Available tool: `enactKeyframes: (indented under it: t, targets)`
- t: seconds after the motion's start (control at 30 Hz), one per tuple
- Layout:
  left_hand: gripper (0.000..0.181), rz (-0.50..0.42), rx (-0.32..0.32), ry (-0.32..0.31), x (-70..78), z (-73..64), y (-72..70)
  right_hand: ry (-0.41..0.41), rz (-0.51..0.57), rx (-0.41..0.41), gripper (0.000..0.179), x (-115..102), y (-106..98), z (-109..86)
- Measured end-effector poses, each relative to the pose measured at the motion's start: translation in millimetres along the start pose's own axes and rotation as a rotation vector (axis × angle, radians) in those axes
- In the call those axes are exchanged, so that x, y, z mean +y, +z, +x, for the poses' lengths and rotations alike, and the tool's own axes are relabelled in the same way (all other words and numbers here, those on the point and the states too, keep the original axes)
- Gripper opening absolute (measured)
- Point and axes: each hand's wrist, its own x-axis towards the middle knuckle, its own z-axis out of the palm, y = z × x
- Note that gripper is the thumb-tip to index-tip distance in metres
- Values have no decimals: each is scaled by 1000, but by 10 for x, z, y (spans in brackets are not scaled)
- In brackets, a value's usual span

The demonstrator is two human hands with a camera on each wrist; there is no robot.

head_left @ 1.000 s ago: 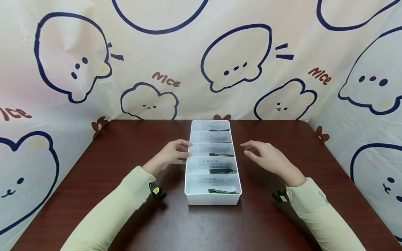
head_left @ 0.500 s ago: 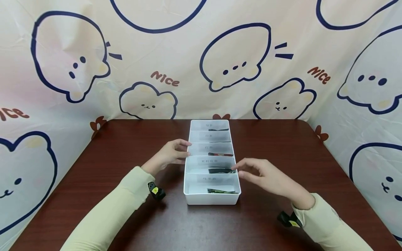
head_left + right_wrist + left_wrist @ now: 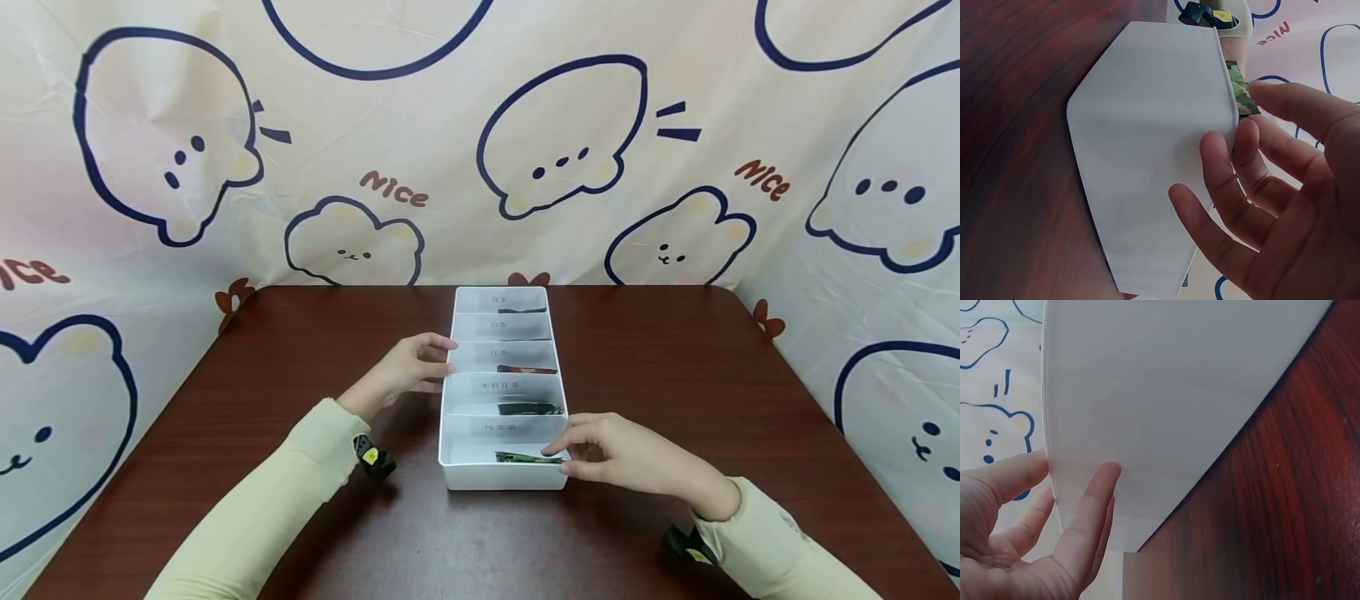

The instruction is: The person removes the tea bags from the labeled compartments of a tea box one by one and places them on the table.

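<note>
A long white divided box (image 3: 506, 477) stands lengthwise on the table, Chinese tea labels on its compartment walls. A narrow green tea packet (image 3: 525, 457) lies in the nearest compartment; its camouflage-like pattern shows in the right wrist view. My right hand (image 3: 630, 454) is at the near right corner, one fingertip over the rim beside that packet. Its other fingers are spread along the outer wall in the right wrist view. My left hand (image 3: 408, 367) touches the box's left side near the middle, fingers extended. In the left wrist view its fingertips (image 3: 1110, 470) meet the wall and rim.
Further back in the box are a dark packet (image 3: 528, 408), a red-and-black packet (image 3: 527, 369) and another dark packet (image 3: 522, 311). The dark red-brown table (image 3: 337, 525) extends around the box. A cartoon-printed cloth (image 3: 450, 125) hangs behind and at both sides.
My right hand has come from beside the box toward me, past the second-nearest compartment, to the nearest one. My left hand and the box stay in place.
</note>
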Motion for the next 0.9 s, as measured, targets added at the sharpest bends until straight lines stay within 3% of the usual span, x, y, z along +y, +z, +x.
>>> enactKeyframes:
  t: [0.43,0.63,0.9]
  targets:
    - [44,4,4,-8,13,-13,-3,-37,-80,83,13,8,44,26]
    - [44,4,8,-1,15,-13,-3,-57,-110,134,22,9,60,52]
    - [44,2,3,2,15,-4,1,-39,-87,141,28,16,16,59]
